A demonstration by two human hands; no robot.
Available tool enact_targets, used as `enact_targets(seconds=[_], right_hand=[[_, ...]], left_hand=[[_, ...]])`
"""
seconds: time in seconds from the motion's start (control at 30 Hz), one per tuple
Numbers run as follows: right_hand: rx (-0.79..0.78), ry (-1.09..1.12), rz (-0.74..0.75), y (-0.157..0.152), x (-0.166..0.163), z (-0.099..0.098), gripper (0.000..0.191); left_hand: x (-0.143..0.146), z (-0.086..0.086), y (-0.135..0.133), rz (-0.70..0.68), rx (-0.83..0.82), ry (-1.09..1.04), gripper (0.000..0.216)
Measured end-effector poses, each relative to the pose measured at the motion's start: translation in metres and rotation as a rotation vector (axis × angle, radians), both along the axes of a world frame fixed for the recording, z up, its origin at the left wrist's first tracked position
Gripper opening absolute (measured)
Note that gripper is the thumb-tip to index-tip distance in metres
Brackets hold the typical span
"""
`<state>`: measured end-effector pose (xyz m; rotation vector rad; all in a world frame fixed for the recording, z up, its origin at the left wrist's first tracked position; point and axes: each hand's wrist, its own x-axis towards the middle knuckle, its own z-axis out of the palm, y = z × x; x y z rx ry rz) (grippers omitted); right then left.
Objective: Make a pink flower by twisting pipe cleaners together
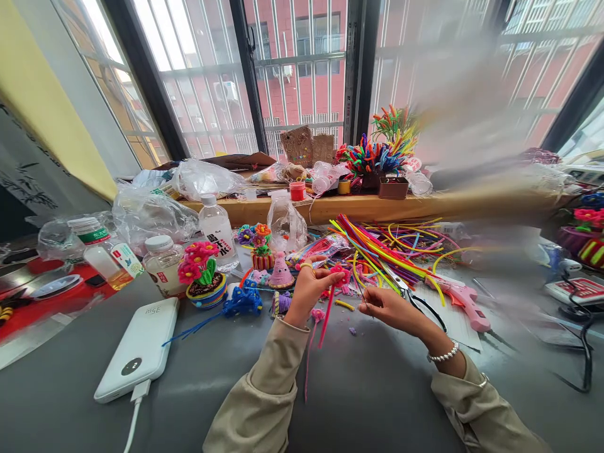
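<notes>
My left hand [306, 292] pinches a pink pipe cleaner flower [340, 274] between thumb and fingers, its pink stem hanging down below. Just right of it, my right hand [396, 311] has thumb and fingertips closed on a thin dark piece, too fine to name. A smaller pink flower [318, 314] with a long thin stem shows under my left hand. Beside my left wrist lie a purple coiled piece [282, 303] and a bunch of blue pipe cleaner flowers [243, 301]. A short yellow piece [345, 304] lies between the hands. Scissors [428, 312] rest behind my right hand.
A heap of coloured pipe cleaners [377, 251] lies behind the hands, and a pink glue gun [465, 303] to the right. Leftward are a white power bank [141, 346] with a cable, a potted pink flower [206, 292] and bottles [218, 229]. A windowsill [250, 209] runs behind.
</notes>
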<state>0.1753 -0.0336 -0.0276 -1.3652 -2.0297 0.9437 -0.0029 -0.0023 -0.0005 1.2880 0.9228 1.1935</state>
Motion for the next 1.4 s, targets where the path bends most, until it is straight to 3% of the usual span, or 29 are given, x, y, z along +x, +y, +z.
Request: enact_targets(seconds=[0.23,1.4], right_hand=[[0.004,-0.148,0.073,-0.005,0.003,0.007,0.036],[0.032,-0.137,0.079,-0.006,0.012,0.012,0.039]], left_hand=[[-0.001,-0.001,0.0,-0.059,0.011,0.112,0.061],[-0.002,-0.005,0.003,-0.063,0.02,0.192,0.061]])
